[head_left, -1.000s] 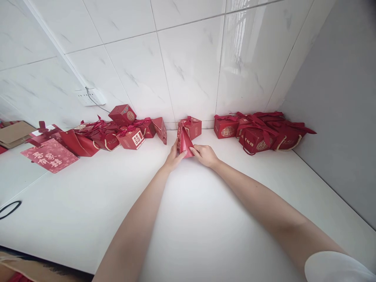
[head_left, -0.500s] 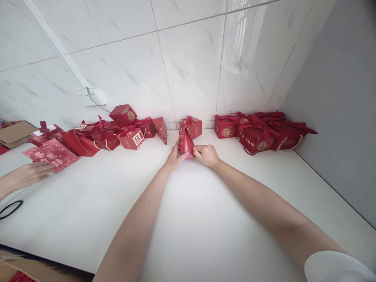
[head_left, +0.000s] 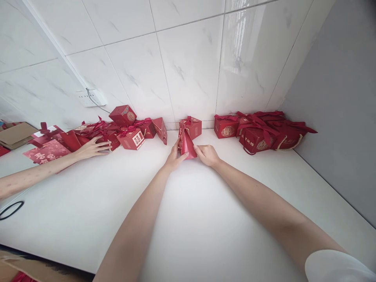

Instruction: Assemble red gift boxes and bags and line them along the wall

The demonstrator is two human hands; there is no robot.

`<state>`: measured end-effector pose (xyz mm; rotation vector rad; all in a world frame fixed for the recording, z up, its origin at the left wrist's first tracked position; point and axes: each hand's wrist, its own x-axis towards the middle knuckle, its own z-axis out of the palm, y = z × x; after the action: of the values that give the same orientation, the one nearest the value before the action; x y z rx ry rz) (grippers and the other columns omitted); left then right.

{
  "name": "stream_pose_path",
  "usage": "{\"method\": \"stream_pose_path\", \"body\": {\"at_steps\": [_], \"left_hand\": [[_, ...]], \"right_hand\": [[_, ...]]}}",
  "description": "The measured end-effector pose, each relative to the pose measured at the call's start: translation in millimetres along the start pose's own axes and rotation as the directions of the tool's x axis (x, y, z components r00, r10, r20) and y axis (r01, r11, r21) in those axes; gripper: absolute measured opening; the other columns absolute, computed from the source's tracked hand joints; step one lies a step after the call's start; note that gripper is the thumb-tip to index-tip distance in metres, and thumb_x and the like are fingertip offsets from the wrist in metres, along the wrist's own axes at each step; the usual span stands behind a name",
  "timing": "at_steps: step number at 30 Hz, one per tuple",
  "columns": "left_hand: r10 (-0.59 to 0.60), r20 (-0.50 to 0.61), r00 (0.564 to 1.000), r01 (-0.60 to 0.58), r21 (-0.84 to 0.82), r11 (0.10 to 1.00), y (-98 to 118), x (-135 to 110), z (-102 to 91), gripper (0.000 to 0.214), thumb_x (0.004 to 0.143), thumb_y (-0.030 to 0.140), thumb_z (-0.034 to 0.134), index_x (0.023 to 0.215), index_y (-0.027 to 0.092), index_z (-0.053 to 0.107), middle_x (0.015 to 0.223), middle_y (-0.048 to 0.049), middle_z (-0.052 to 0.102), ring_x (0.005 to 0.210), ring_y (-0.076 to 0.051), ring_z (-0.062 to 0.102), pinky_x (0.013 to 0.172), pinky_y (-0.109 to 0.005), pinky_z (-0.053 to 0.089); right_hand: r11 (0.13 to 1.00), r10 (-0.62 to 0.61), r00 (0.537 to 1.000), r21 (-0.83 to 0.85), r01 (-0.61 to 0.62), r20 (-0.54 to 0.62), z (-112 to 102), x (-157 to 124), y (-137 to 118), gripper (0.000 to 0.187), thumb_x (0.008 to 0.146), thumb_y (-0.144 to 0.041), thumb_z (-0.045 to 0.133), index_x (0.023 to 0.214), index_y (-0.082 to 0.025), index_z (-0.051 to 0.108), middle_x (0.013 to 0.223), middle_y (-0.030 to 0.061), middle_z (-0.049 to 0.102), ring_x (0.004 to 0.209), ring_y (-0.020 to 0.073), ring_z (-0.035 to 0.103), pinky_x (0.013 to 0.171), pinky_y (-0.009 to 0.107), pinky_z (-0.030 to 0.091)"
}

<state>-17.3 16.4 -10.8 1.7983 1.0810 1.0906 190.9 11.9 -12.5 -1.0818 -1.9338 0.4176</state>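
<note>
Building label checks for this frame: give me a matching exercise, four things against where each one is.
Things:
1. half-folded red box
2. other person's hand
3. wall socket
4. brown cardboard

Places:
A. far left edge of the view
B. held between the left hand and the right hand
C. on the tiled wall
D. at the left pile of red boxes

Pairs: 1-B, 2-D, 3-C, 4-A
</note>
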Motion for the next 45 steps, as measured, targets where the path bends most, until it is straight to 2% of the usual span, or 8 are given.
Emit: {"method": "stream_pose_path", "body": {"at_steps": [4,8,11,15,19,24,28,45], "left_hand": [[-0.002,0.024,1.000,0.003,-0.042,0.999,4,-1,-0.3,0.080,0.081,0.041,0.067,0.151,0.031,0.030,0.155,-0.0047,0.037,0.141,-0.029,0.037,0.118,-0.044,0.029],[-0.108,0.044,0.993,0.114,-0.153,0.982,2,-1,-1.3,0.059,0.085,0.054,0.058,0.133,0.019,0.058,0.134,-0.0088,0.061,0.127,-0.031,0.054,0.110,-0.044,0.038],[-0.144,-0.006,0.990,0.142,-0.152,0.978,-3,3,-2.6,0.057,0.083,0.059,0.059,0.115,0.013,0.069,0.121,-0.0106,0.069,0.120,-0.033,0.058,0.108,-0.046,0.039],[-0.147,-0.112,0.983,0.129,-0.153,0.980,-10,8,-3.6,0.059,0.081,0.060,0.061,0.120,0.016,0.067,0.129,-0.0092,0.065,0.129,-0.032,0.051,0.113,-0.045,0.034],[-0.113,-0.137,0.984,0.082,-0.210,0.974,-7,6,-2.2,0.067,0.089,0.067,0.041,0.137,0.022,0.053,0.143,-0.0067,0.054,0.136,-0.027,0.045,0.115,-0.041,0.033],[-0.127,-0.066,0.990,0.104,-0.273,0.956,7,-1,-0.7,0.065,0.089,0.061,0.052,0.144,0.027,0.043,0.148,-0.0038,0.049,0.137,-0.026,0.044,0.116,-0.037,0.034],[-0.195,-0.084,0.977,0.166,-0.267,0.949,10,0,-0.3,0.068,0.090,0.066,0.041,0.143,0.024,0.046,0.146,-0.0063,0.051,0.134,-0.026,0.048,0.114,-0.040,0.037],[-0.153,-0.117,0.981,0.121,-0.244,0.962,0,4,-2.7,0.062,0.088,0.051,0.058,0.143,0.028,0.042,0.145,-0.0040,0.051,0.132,-0.026,0.050,0.111,-0.038,0.041]], "right_hand": [[0.977,0.151,0.987,0.158,-0.141,-0.049,3,5,13,0.048,0.098,-0.057,0.030,0.075,-0.023,0.056,0.073,0.0016,0.066,0.066,0.0185,0.059,0.067,0.030,0.041],[0.914,0.269,0.960,0.334,-0.230,-0.075,5,14,29,0.042,0.093,-0.061,0.039,0.108,-0.024,0.054,0.108,0.0042,0.067,0.087,0.0194,0.063,0.076,0.031,0.047],[0.859,0.295,0.955,0.442,-0.257,-0.019,3,17,36,0.047,0.092,-0.063,0.040,0.108,-0.023,0.057,0.110,0.0040,0.068,0.094,0.0196,0.062,0.080,0.031,0.047],[0.813,0.288,0.957,0.518,-0.267,0.042,1,18,39,0.046,0.086,-0.066,0.050,0.082,-0.022,0.061,0.086,0.0009,0.068,0.084,0.0197,0.060,0.078,0.031,0.046],[0.779,0.271,0.961,0.576,-0.248,0.048,-3,17,31,0.044,0.079,-0.064,0.061,0.070,-0.022,0.057,0.083,0.0013,0.066,0.088,0.0209,0.059,0.083,0.033,0.045],[0.691,0.132,0.959,0.670,-0.271,0.252,-16,13,16,0.044,0.082,-0.062,0.061,0.091,-0.020,0.072,0.107,0.0059,0.072,0.110,0.0258,0.060,0.100,0.039,0.042],[0.591,0.046,0.920,0.732,-0.338,0.389,-22,10,11,0.039,0.082,-0.054,0.066,0.099,-0.020,0.073,0.112,0.0055,0.072,0.115,0.0273,0.060,0.108,0.043,0.036],[0.776,0.170,0.948,0.556,-0.298,0.271,-9,13,28,0.052,0.089,-0.065,0.051,0.108,-0.020,0.071,0.117,0.0061,0.071,0.116,0.0269,0.060,0.107,0.043,0.039]]}}
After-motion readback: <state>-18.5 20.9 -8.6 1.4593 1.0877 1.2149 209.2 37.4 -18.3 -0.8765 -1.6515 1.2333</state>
